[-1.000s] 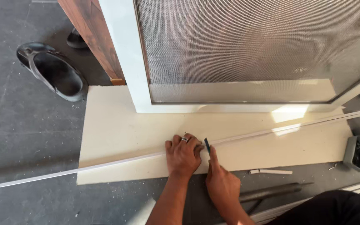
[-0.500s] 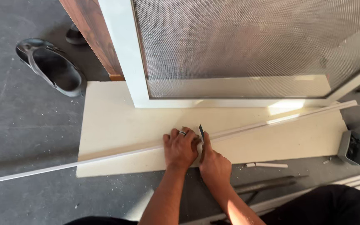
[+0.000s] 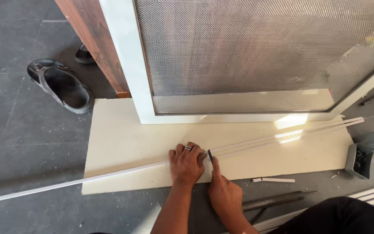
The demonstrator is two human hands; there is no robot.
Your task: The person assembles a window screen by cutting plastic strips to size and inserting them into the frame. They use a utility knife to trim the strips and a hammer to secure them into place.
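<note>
A long thin white strip [image 3: 282, 137] lies across a cream board [image 3: 122, 143] on the dark floor. My left hand [image 3: 187, 164], with a ring on one finger, presses flat on the strip near its middle. Just to its right, my right hand [image 3: 223, 190] grips a small dark blade [image 3: 210, 155] whose tip stands against the strip beside the left fingers. A white-framed mesh screen [image 3: 256, 52] stands upright on the board's far edge.
A black sandal [image 3: 61, 84] lies on the grey floor at the left. A brown wooden panel [image 3: 94, 43] leans behind the frame. A short white offcut [image 3: 275, 180], a dark rod [image 3: 273, 200] and a grey box [image 3: 362, 156] lie at the right.
The view has shifted slightly; both hands stay together on the strip, and the right hand with the blade has edged a little along it.
</note>
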